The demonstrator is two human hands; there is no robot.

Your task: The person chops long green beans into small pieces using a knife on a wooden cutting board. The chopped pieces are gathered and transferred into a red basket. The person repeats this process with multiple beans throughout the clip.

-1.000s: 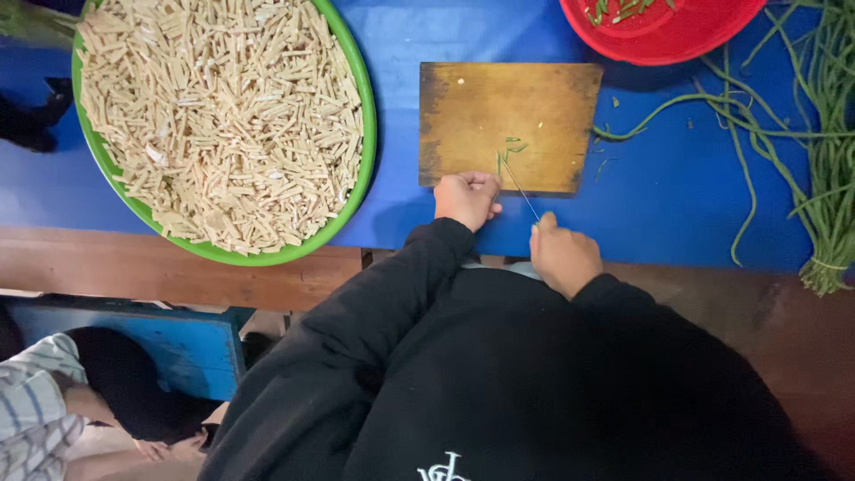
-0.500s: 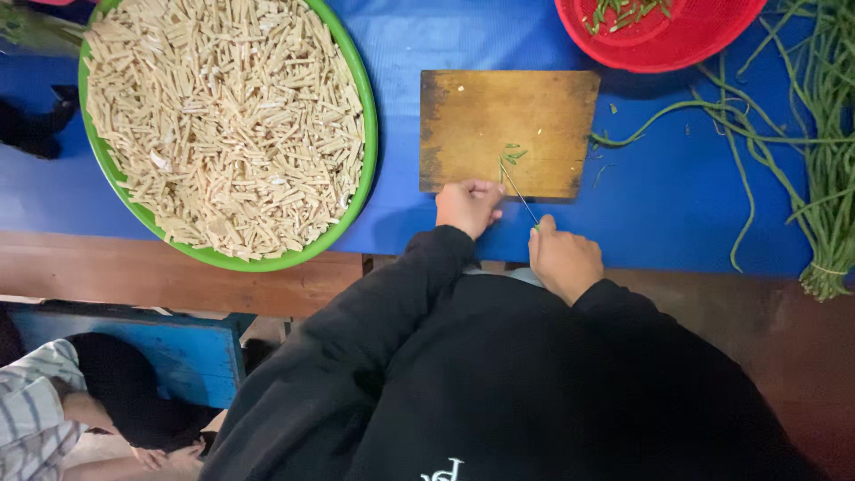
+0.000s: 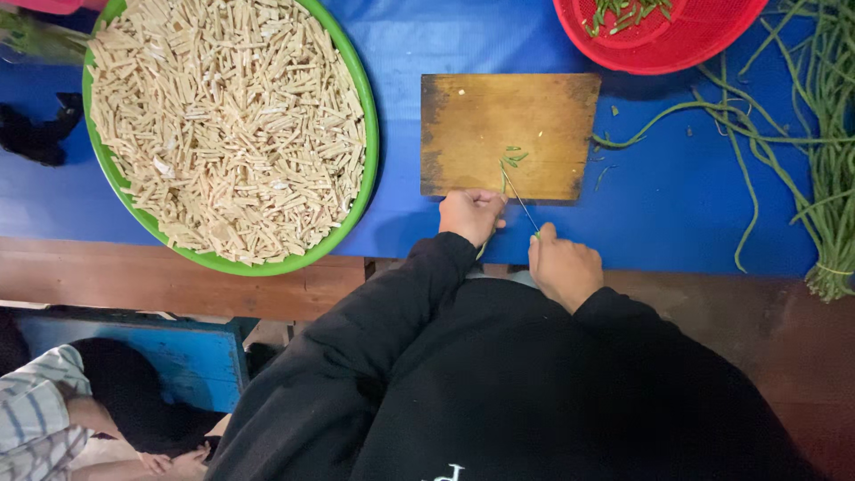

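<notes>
Left hand [image 3: 472, 214] is curled at the near edge of the worn rectangular wooden cutting board [image 3: 481, 116], fingers closed; can't tell what they pinch. Right hand [image 3: 563, 269] is fisted around a thin knife [image 3: 521, 198], blade angled onto the board toward a few short green bean pieces [image 3: 511, 158]. Board lies on the blue table cover [image 3: 668, 205], between the round green tray of pale cut sticks [image 3: 227, 125] and the red plastic basket [image 3: 659, 36]. Long green beans [image 3: 824, 151] lie at the right.

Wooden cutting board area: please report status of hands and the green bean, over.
Left hand at near edge of square wooden cutting board. Right hand grips thin knife. Small green bean pieces on board. Nothing blocking.
</notes>
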